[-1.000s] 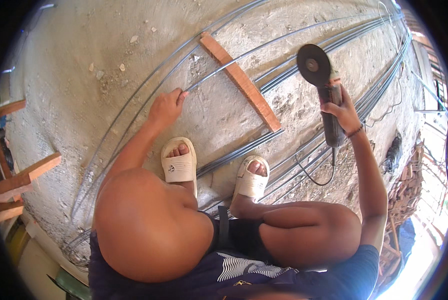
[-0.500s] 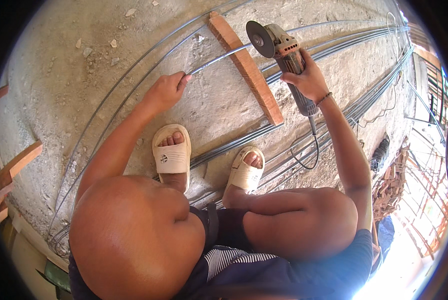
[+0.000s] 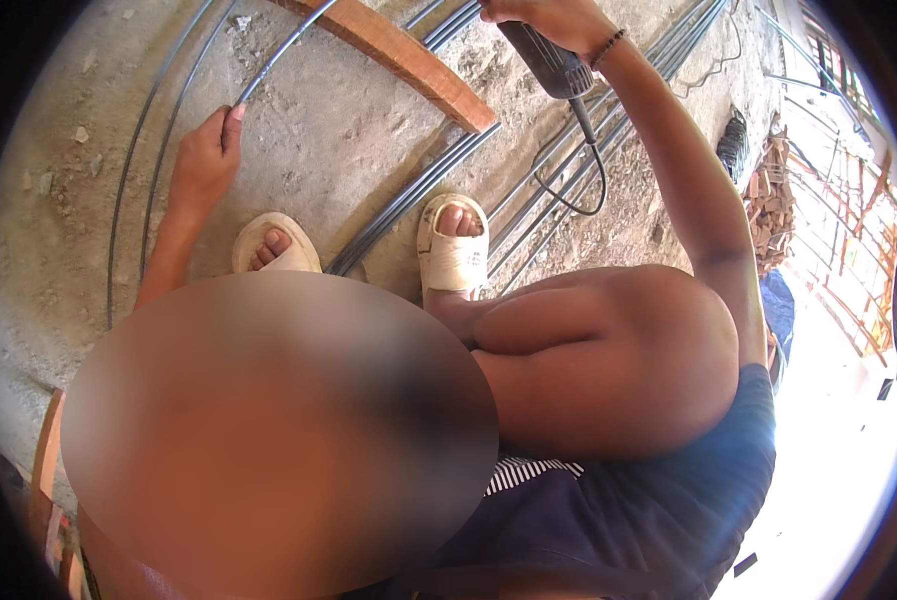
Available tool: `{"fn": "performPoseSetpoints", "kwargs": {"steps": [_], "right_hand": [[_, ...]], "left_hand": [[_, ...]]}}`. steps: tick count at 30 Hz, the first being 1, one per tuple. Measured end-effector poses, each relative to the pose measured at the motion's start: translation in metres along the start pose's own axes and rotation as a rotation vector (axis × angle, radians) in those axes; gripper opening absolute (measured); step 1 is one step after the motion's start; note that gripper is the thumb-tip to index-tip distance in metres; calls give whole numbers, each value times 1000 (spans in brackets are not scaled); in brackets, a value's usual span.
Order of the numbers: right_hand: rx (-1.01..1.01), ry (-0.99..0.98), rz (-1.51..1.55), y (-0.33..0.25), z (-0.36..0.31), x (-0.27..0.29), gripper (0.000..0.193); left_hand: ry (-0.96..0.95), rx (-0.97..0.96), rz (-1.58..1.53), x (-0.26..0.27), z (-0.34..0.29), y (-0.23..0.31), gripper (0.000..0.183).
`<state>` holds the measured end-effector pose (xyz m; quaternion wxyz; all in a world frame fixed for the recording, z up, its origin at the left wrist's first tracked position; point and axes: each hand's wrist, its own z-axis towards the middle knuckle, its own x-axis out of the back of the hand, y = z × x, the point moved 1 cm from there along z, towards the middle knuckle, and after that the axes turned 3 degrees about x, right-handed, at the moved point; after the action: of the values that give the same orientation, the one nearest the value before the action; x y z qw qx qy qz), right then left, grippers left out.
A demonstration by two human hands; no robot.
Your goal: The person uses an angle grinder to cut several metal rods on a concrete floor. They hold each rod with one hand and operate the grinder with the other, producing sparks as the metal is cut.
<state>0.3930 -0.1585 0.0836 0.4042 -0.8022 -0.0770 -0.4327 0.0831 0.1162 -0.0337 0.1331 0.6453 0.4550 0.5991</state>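
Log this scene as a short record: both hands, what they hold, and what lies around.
Left hand: closed on a thin metal rod
Right hand: closed around a dark power tool, front end out of frame
Cord: black cord looping from the tool's rear
Wood: reddish-brown wooden bar, crossed by the held rod
Feet: pale sandals, one each side of a rod bundle
Surface: rough ground

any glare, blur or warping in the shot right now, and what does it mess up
Head view, lower right: white glare beside the shirt; head view, lower left: a blurred oval hides what's beneath; head view, top: the wood bar looks curved, likely lens bending, and the frame edge crops the grinder.
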Motion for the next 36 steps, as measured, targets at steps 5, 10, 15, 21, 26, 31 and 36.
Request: {"fn": "performPoseSetpoints", "kwargs": {"steps": [5,10,15,21,26,31,36], "right_hand": [[-28,-3,16,14,-7,-1,88],[-41,-17,158,14,2,-9,90],[-134,-79,67,3,1,-13,106],[-111,-77,29,3,12,-15,109],[-98,-103,43,7,17,-16,108],[-98,-119,44,5,18,-16,107],[-112,-118,6,2,18,-16,106]], "left_hand": [[21,-9,37,-1,0,5,40],[75,-55,31,2,-5,4,40],[16,-16,34,5,-4,8,41],[14,13,32,11,-8,18,41],[15,10,14,10,-8,18,40],[3,23,24,11,-8,19,40],[2,18,57,12,-8,20,43]]}}
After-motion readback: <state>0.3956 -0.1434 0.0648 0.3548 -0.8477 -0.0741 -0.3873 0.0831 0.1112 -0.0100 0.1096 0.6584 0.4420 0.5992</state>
